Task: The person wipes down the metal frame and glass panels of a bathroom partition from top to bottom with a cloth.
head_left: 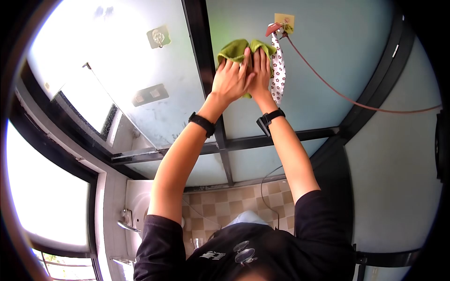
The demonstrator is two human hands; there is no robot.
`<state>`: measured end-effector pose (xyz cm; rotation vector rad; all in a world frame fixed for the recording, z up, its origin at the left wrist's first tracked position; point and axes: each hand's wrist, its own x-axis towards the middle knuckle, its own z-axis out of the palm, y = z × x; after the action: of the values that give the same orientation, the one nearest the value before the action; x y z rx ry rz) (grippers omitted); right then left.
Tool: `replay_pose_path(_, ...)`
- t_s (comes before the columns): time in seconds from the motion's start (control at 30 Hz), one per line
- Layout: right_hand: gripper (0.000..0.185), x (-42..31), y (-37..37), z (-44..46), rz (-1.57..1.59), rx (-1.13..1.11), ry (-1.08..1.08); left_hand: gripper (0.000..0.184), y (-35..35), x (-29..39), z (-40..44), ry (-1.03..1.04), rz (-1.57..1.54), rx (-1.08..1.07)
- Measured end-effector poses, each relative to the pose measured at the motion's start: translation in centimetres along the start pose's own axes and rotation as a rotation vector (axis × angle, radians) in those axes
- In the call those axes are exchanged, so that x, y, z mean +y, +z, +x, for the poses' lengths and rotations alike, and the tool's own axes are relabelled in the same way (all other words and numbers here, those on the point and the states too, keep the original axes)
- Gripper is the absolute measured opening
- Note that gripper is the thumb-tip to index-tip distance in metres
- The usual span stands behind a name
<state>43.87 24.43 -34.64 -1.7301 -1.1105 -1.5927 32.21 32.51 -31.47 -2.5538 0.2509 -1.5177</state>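
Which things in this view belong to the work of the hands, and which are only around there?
In use:
- green cloth, under left hand and right hand
- glass panel behind it

Just nearby:
- flower-patterned cloth, hanging
- reddish cord
- sink
- clear hook

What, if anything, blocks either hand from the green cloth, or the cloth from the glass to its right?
Nothing visible: left hand and right hand touch the green cloth. Just right of it, a flowered strip hangs in the way.
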Motion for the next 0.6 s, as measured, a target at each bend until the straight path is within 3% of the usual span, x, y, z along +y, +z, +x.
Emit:
replay_pose_path(0.2,0.064,0.9,-3.5,-6.6,-0.113,-0.103,0.222,0.07,0.6,2.0,-3.4,0.067,-0.156,-0.088)
replay_pose_path(0.27,0.068,2.0,-4.8,-8.0,-0.176,-0.118,0.332,0.066,0.9,2.3,-4.1,-0.017,-0.074,-0.115)
replay_pose_path(0.37,0.065,3.8,-5.5,-7.8,-0.108,-0.04,0.474,0.065,1.4,2.4,-4.0,-0.045,-0.041,0.021)
replay_pose_path(0.53,0.057,6.0,-3.9,-2.3,-0.229,0.186,0.475,0.065,2.3,1.9,-0.4,-0.155,0.033,0.172)
replay_pose_path(0.6,0.055,5.8,-3.6,0.2,-0.197,0.083,0.57,0.064,2.8,1.4,1.4,-0.171,0.07,0.204)
